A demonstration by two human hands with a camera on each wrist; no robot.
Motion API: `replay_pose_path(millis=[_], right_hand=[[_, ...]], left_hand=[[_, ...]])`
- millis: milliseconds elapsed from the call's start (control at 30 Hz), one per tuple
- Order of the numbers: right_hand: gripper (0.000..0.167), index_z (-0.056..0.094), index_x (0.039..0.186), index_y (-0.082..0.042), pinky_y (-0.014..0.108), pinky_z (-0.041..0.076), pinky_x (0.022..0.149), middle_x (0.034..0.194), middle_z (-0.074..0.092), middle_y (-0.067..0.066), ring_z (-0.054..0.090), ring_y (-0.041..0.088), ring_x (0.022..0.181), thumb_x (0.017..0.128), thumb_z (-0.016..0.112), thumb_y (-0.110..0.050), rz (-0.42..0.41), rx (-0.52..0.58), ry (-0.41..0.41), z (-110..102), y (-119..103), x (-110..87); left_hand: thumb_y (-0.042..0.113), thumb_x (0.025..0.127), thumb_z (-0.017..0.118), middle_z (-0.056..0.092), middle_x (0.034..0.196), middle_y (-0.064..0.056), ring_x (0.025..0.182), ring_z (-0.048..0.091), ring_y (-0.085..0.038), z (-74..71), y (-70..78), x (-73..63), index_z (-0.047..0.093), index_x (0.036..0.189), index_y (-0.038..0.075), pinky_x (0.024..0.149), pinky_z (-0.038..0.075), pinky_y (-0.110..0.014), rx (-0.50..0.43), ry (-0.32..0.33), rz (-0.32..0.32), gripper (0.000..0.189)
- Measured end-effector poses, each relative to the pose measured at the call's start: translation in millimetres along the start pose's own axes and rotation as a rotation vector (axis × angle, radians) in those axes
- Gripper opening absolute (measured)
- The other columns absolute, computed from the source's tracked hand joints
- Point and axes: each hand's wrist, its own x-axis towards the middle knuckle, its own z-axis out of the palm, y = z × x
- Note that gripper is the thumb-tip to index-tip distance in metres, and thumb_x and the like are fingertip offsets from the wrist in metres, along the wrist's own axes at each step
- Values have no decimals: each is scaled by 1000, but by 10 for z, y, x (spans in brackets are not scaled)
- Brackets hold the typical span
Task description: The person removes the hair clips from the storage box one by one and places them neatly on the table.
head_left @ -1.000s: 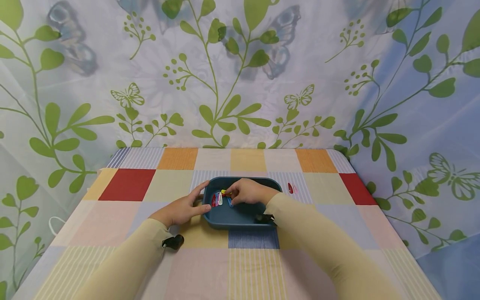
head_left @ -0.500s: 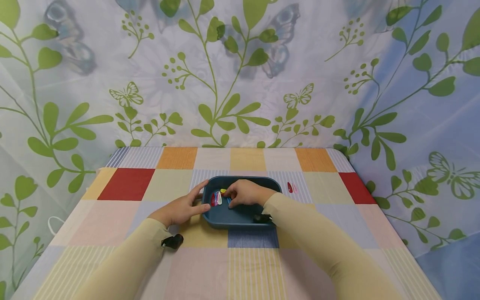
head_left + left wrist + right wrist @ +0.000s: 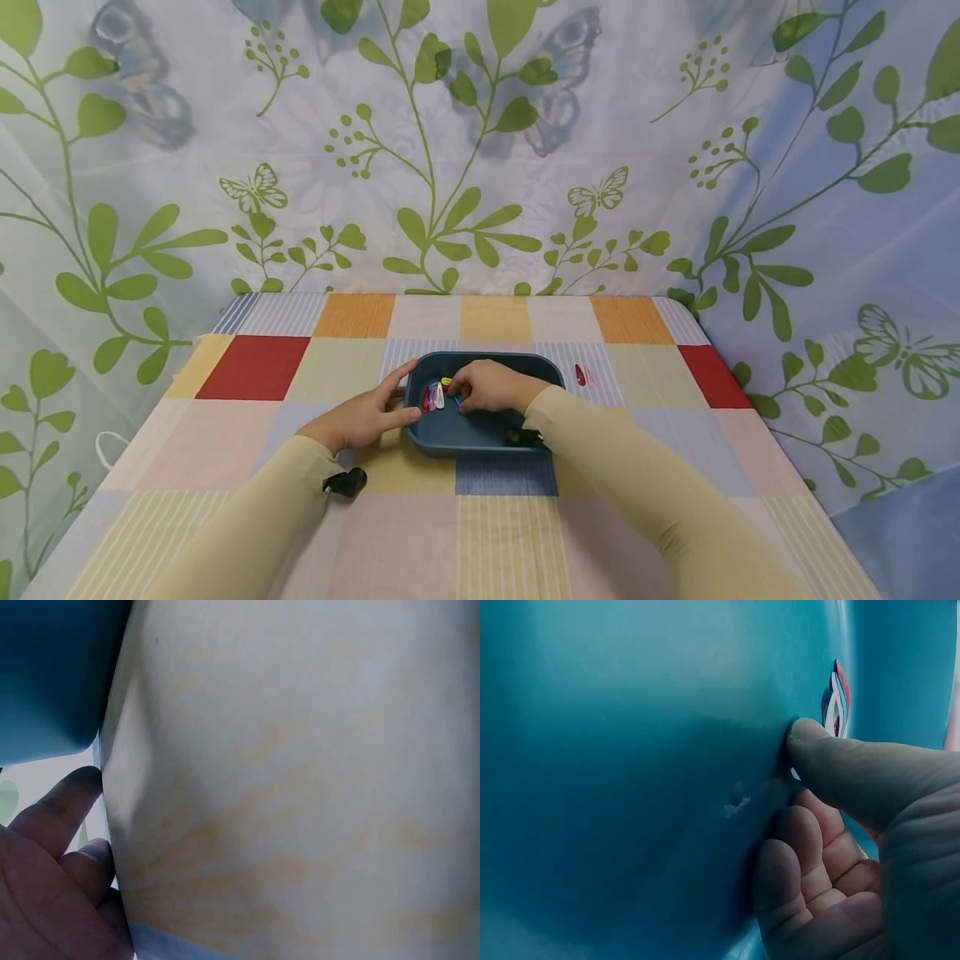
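A dark blue tray lies on the patchwork cloth. At its left inside end a row of snap hair clips, red, white and other colours, lies side by side; they also show as a small cluster of hair clips in the right wrist view. Behind the row is a yellow hair clip. My right hand reaches down to the tray floor and pinches a blue hair clip, mostly hidden under the fingertips. My left hand is spread at the tray's left side, thumb on the rim.
Right of the tray lie a red hair clip and a pink hair clip on the tablecloth. A leaf-printed curtain hangs behind the table. A white cable loop shows at the left edge.
The right fingertips have shifted slightly over the blue hair clip, covering more of it than a second ago. The left hand and the tray stay in place.
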Motion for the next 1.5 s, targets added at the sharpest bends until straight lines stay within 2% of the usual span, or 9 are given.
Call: replay_pose_path(millis=[233, 600, 1000, 1233, 1367, 1500], right_hand=[[35, 76, 126, -13, 25, 54, 74, 93, 73, -4, 62, 9, 81, 93, 83, -17, -4, 16, 0, 12, 34, 14], [35, 75, 128, -13, 23, 50, 69, 89, 71, -5, 61, 9, 77, 93, 81, -13, -6, 76, -6, -9, 39, -1], [34, 75, 127, -13, 22, 47, 62, 83, 68, -5, 57, 8, 68, 94, 78, -9, -33, 118, -4, -30, 52, -8], [43, 69, 137, -9, 23, 43, 59, 72, 64, -6, 52, 9, 60, 95, 73, -5, -57, 228, 1, -93, 43, -68], [46, 65, 143, -8, 25, 44, 61, 71, 64, -4, 54, 10, 63, 98, 69, -7, -54, 285, 11, -149, 50, -132], [44, 64, 144, -8, 28, 50, 66, 75, 69, 7, 62, 15, 71, 100, 68, -8, -44, 355, 45, -228, 60, -202]], left_hand=[[54, 102, 64, 41, 166, -21, 153, 39, -46, -9, -9, 8, 5, 168, 44, 121, 27, -73, 12, -2, 17, 89], [54, 101, 65, 41, 166, -19, 154, 39, -43, 0, 2, -14, 7, 168, 46, 122, 26, -72, -7, 4, 23, 88], [57, 100, 65, 42, 166, -18, 153, 40, -44, 1, -7, -6, 7, 167, 48, 121, 27, -72, 19, 9, 14, 89], [58, 100, 65, 42, 165, -19, 153, 41, -44, 0, -11, 3, 8, 167, 47, 122, 28, -71, 16, 7, 15, 89], [58, 100, 65, 42, 165, -20, 153, 41, -45, -6, -5, 9, 7, 168, 46, 121, 28, -72, 16, 5, 14, 90], [59, 100, 64, 42, 165, -21, 152, 41, -47, -8, -11, 19, 7, 168, 44, 120, 29, -73, 29, 2, 15, 90]])
